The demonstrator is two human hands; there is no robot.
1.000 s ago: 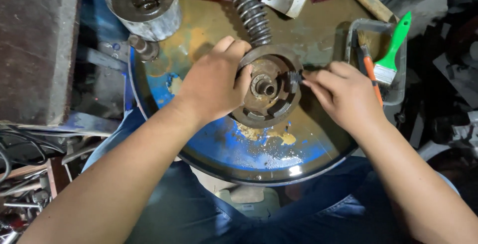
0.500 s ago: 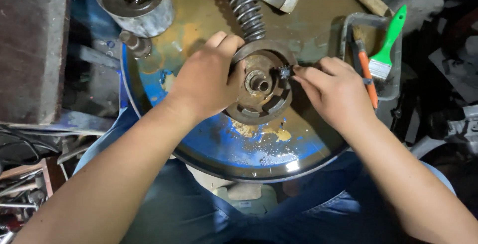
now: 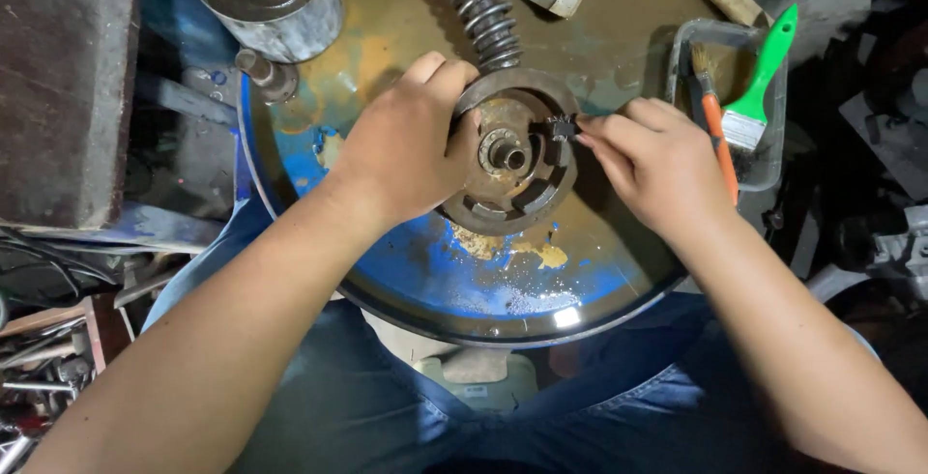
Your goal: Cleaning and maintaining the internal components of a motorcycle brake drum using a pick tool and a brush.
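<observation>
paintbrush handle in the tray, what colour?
Bright green plastic handle, clearest in the head view.

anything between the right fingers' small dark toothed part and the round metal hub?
Nothing visible. The right hand holds the small toothed part right at the rim of the round metal hub; the left hand grips the opposite side.

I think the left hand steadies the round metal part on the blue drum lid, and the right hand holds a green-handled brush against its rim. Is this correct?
Not quite. In the head view the right hand pinches a small dark toothed piece at the rim of the round metal part. The green-handled brush lies untouched in the plastic tray. The left hand does steady the part on the blue drum lid.
</observation>
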